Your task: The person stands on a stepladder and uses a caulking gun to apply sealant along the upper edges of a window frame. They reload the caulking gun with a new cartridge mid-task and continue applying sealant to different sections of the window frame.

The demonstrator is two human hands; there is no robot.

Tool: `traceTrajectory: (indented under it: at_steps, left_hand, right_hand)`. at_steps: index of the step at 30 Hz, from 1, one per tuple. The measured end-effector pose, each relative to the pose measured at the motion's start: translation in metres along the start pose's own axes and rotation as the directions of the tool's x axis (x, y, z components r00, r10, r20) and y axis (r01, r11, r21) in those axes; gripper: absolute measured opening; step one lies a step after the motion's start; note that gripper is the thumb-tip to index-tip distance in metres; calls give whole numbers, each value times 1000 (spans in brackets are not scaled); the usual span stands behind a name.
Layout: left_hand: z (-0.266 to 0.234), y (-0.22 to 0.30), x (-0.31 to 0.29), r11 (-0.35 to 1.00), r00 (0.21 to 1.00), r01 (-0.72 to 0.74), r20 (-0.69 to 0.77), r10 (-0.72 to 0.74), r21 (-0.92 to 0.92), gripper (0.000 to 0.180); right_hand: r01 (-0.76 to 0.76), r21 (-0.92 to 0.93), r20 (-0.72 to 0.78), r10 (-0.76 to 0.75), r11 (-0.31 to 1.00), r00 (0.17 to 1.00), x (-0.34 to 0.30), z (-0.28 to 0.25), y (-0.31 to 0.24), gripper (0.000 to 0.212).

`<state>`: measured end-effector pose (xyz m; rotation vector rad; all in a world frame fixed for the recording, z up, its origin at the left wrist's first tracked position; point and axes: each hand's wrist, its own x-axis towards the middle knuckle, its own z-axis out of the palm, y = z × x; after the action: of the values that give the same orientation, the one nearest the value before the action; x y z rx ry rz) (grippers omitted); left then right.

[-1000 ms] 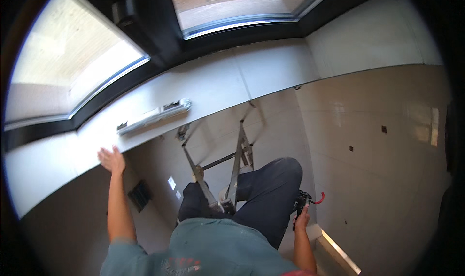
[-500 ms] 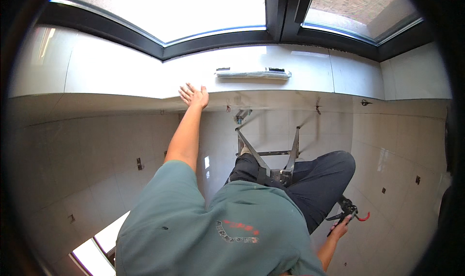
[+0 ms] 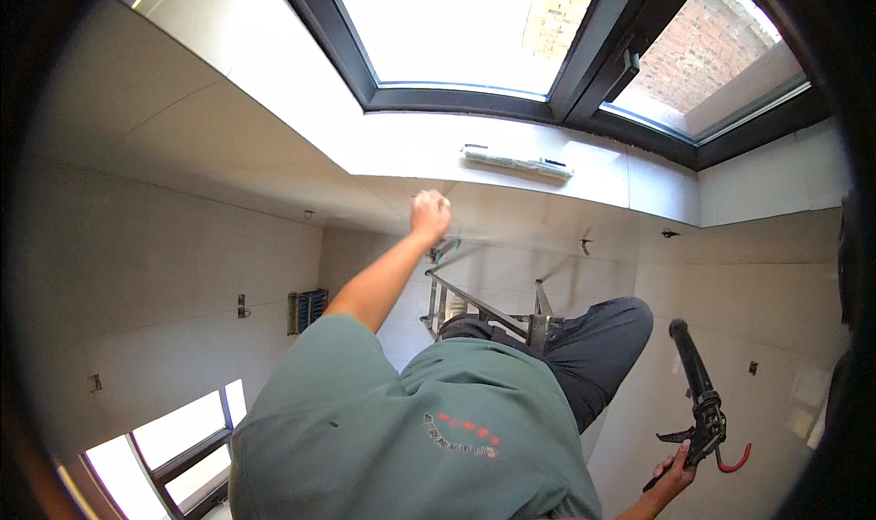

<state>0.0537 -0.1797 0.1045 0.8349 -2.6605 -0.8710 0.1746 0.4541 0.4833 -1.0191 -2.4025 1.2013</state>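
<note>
In my right hand (image 3: 673, 470), low on the right, is a black caulking gun (image 3: 698, 383) with a red hook at its rear. The fingers wrap its grip, and the long barrel points up and away from me. My left hand (image 3: 431, 214) is raised just below the front edge of the white tiled windowsill (image 3: 411, 150). Its fingers are curled in, and nothing shows in them. On the sill, beyond and right of this hand, lies a long plastic-wrapped silvery tube-shaped pack (image 3: 516, 161).
Above the sill stands a dark-framed window (image 3: 456, 102) with a handle (image 3: 623, 75). A metal stepladder (image 3: 484, 308) is between my legs. Wires poke from the tiled wall (image 3: 586, 244). A blue-and-black rack-like thing (image 3: 307, 310) is at the left, above another window (image 3: 187, 465).
My left hand has come off the sill edge toward me, its spread fingers now curled. The caulking gun has swung up and out to the right. The view has turned and tilted.
</note>
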Motion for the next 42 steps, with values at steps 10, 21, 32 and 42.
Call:
traceTrajectory:
  at_steps: [10,21,32,42]
  left_hand:
    - [-98,240,-91,28,392,859,691,607,-511,93]
    - [-250,251,-116,-6,670,573,464,580,-819,68]
    - [-307,248,-78,-19,753,408,325,572,-913,60]
    - [-385,248,10,48,905,215,217,365,-975,85]
  right_hand:
    - [44,584,565,-445,810,695,-72,23,-43,47]
    - [-175,559,711,-361,810,604,-63,152,67,46]
    - [137,669,623,-652,730,433,-104,186,-33,85]
    - [69,828,559,-829,556,-21,-141,263,-158,77]
